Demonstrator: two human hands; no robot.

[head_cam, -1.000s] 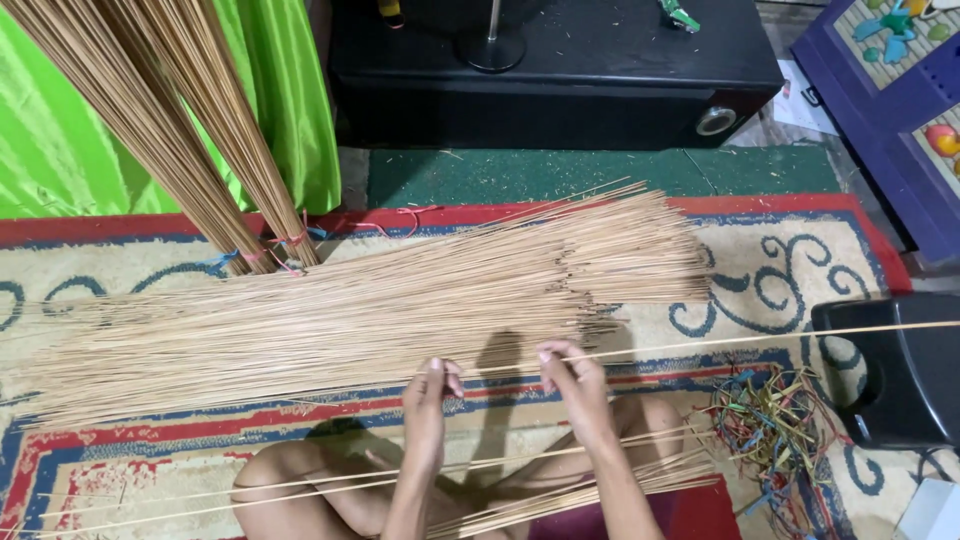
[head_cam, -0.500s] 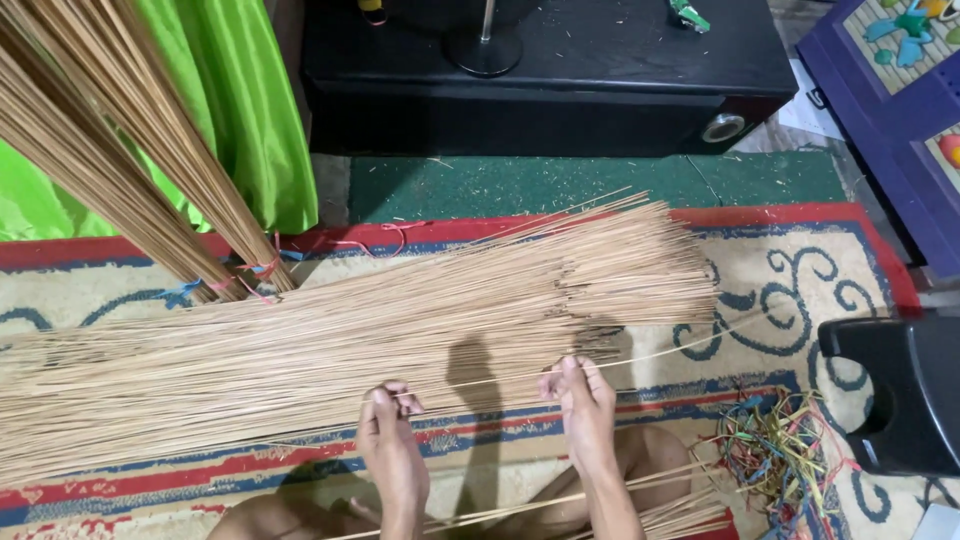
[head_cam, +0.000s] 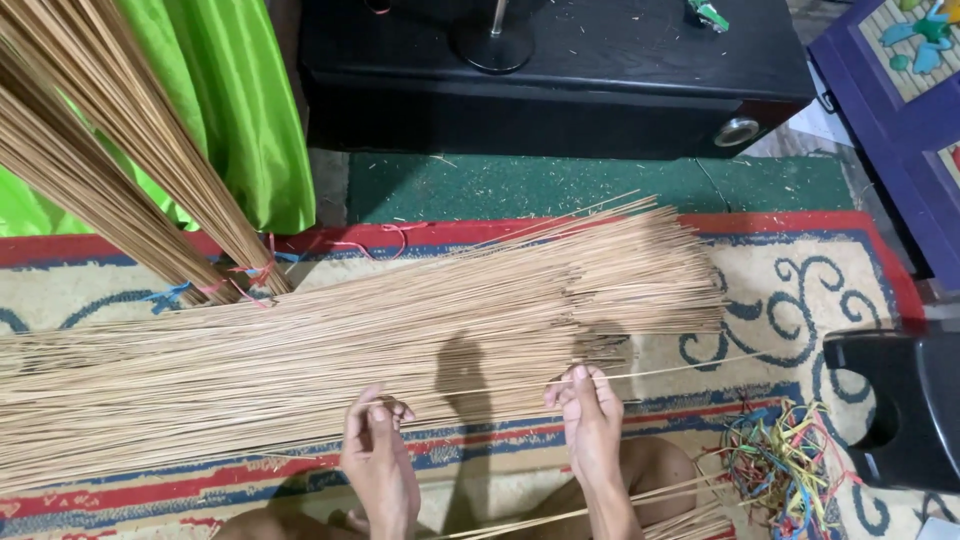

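A wide heap of thin tan sticks (head_cam: pixel 400 330) lies across the patterned rug (head_cam: pixel 800 300). My left hand (head_cam: pixel 378 455) rests at the heap's near edge, fingers curled on the sticks. My right hand (head_cam: pixel 590 420) pinches a single thin stick (head_cam: pixel 690 368) that runs out to the right from the heap's edge. More loose sticks (head_cam: pixel 640 510) lie over my lap, under my right forearm.
Two tied bundles of sticks (head_cam: pixel 130 170) lean up at the left before a green cloth (head_cam: pixel 240 120). A black cabinet (head_cam: pixel 560 90) stands behind. A tangle of coloured strings (head_cam: pixel 785 470) and a black stool (head_cam: pixel 905 400) sit right.
The view has shifted slightly. My left hand has moved left along the heap's edge, and my right hand has pulled one stick out to the right.
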